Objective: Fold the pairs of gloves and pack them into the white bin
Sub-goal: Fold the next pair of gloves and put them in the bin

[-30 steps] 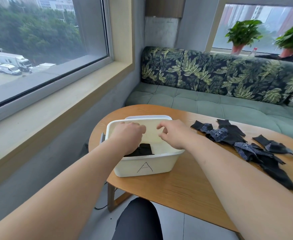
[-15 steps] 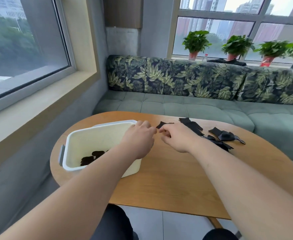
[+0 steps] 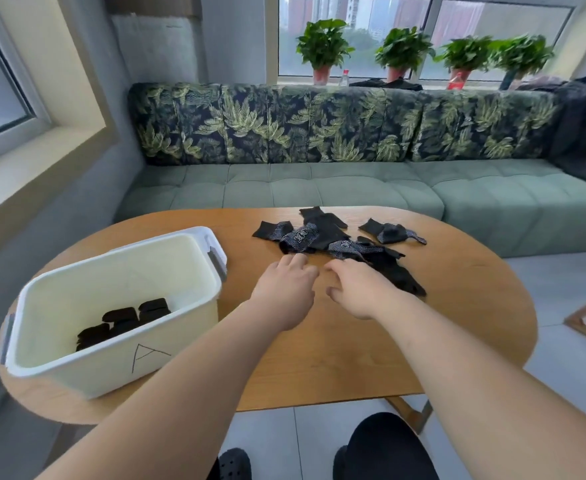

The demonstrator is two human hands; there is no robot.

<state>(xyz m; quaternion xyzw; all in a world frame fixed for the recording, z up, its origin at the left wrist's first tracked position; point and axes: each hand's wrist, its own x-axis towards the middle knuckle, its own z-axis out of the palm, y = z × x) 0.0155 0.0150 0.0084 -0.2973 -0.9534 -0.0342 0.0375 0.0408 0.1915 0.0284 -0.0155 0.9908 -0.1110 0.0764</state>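
A white bin (image 3: 194, 344) marked "A" stands at the left of the oval wooden table (image 3: 457, 306). Three folded black glove bundles (image 3: 125, 322) lie on its floor. A loose heap of black and grey-patterned gloves (image 3: 322, 235) is spread at the table's far middle. My left hand (image 3: 284, 292) hovers just short of the heap, fingers loosely curled, holding nothing. Beside it, my right hand (image 3: 357, 289) has its fingertips at the near edge of a black glove (image 3: 398, 275); I cannot tell if it pinches the fabric.
A green sofa (image 3: 319, 188) with a leaf-print back runs behind the table. Potted plants (image 3: 322, 46) and bottles line the windowsill. A dark garment (image 3: 582, 126) hangs over the sofa's right end. My knees and shoes show below the table's near edge.
Both hands left the bin and moved right to the glove heap. The view swung right, so the bin now sits at the left with its folded bundles showing.
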